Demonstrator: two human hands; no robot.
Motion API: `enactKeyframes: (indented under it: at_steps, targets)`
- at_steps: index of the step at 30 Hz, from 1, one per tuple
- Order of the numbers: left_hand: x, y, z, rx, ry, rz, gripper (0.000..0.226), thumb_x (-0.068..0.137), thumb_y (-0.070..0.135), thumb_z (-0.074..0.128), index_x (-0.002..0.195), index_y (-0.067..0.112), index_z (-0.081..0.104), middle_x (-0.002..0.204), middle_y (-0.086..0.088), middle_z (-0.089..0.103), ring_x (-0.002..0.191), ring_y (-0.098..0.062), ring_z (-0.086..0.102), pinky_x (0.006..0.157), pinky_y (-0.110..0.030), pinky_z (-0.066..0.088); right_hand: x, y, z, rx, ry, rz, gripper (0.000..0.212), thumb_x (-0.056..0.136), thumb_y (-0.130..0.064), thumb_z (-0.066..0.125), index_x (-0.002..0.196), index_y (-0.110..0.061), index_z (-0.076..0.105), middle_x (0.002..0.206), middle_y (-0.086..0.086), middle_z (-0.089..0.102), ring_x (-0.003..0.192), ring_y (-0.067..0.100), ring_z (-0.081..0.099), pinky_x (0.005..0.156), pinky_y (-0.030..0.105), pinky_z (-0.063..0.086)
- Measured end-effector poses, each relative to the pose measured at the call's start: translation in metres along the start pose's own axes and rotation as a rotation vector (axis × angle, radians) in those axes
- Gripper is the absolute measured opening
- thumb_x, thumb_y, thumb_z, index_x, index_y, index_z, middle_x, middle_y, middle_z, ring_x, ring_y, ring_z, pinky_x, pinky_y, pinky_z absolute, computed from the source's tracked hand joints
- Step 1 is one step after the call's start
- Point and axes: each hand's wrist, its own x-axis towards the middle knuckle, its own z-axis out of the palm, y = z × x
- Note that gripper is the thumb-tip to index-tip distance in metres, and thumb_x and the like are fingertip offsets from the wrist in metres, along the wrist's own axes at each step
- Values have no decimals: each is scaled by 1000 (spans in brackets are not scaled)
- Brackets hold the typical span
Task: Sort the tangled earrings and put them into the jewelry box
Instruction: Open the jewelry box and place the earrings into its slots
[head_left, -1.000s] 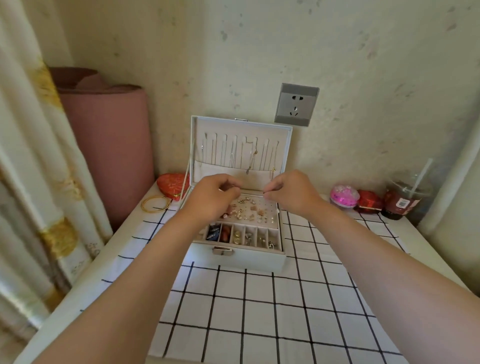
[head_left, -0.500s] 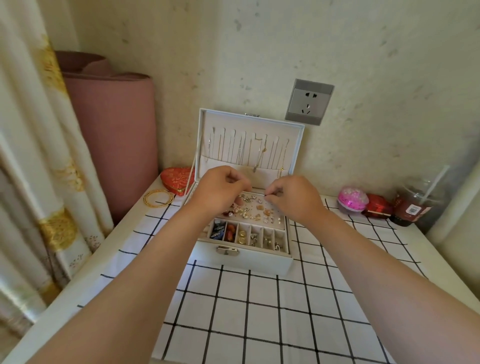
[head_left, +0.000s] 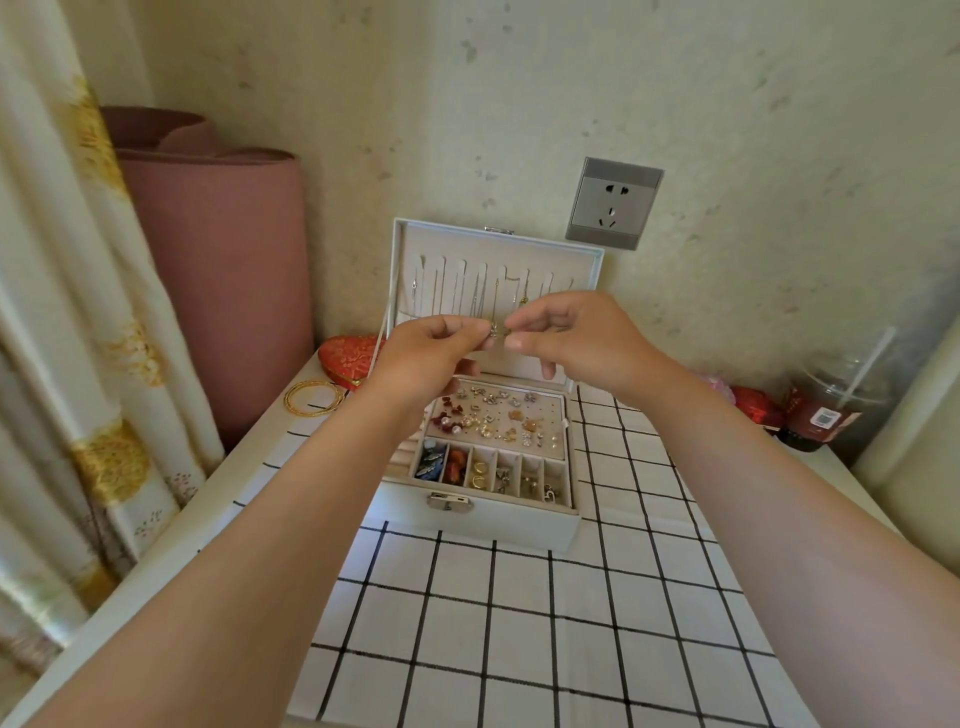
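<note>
Starting at the left edge of the frame, you have a pale curtain (head_left: 78, 364) and a pink rolled mat (head_left: 223, 270) standing behind the table (head_left: 171, 561). On the table's far left corner lie a gold bangle (head_left: 314, 397) and, just beside it, a red heart-shaped box (head_left: 348, 356), closed.

At centre frame your left hand (head_left: 426, 358) and right hand (head_left: 576, 338) are raised above the jewelry box (head_left: 483, 514). The thumb and fingers (head_left: 470, 338) of each hand are closed together on a small silvery tangle of earrings (head_left: 493, 331), pinched between the two hands in front of the lid (head_left: 587, 260).

The jewelry box sits open on a black-and-white checked cloth (head_left: 519, 623), its lid upright against the wall with thin chains (head_left: 485, 296) hanging inside it. Below, a padded panel (head_left: 550, 410) carries many loose studs and drops: pearl, gold, silver and dark red. Along the front runs a row of narrow compartments (head_left: 511, 475). From the left they hold blue-grey pieces, red-orange pieces, gold hoops, then small silver items too small to tell apart. Your left forearm hides the box's left end.

Above and right of the lid is a grey wall socket (head_left: 613, 202). At the right of the frame, a lidded plastic cup (head_left: 826, 410) with a straw holds a dark red drink.
</note>
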Motion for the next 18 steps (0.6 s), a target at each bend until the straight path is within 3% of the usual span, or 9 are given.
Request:
enactKeyframes:
  at_steps: [5, 14, 18]
  targets:
    - [-2, 3, 4, -8, 1, 22, 10, 88, 34, 71, 92, 25, 74, 86, 12, 76, 65, 0, 67, 53, -15, 50, 0, -6, 10, 107, 33, 3, 18, 77, -16, 86, 92, -15, 77, 70, -6, 75, 43, 8, 56, 41, 13, 39]
    - [-3, 4, 5, 3, -42, 19, 18, 97, 34, 58, 101, 25, 74, 95, 13, 76, 70, -2, 68, 66, -23, 50, -1, -1, 14, 210, 107, 12, 11, 79, -11, 83, 86, -16, 78, 72, -7, 75, 42, 8, 52, 40, 14, 40]
    - [-3, 0, 6, 216, -68, 92, 22, 98, 39, 52, 102, 31, 72, 99, 15, 73, 85, -7, 68, 72, -26, 51, 1, 20, 7, 20, 169, 49, 14, 79, -13, 84, 78, -24, 77, 65, -14, 72, 44, -1, 56, 49, 12, 44]
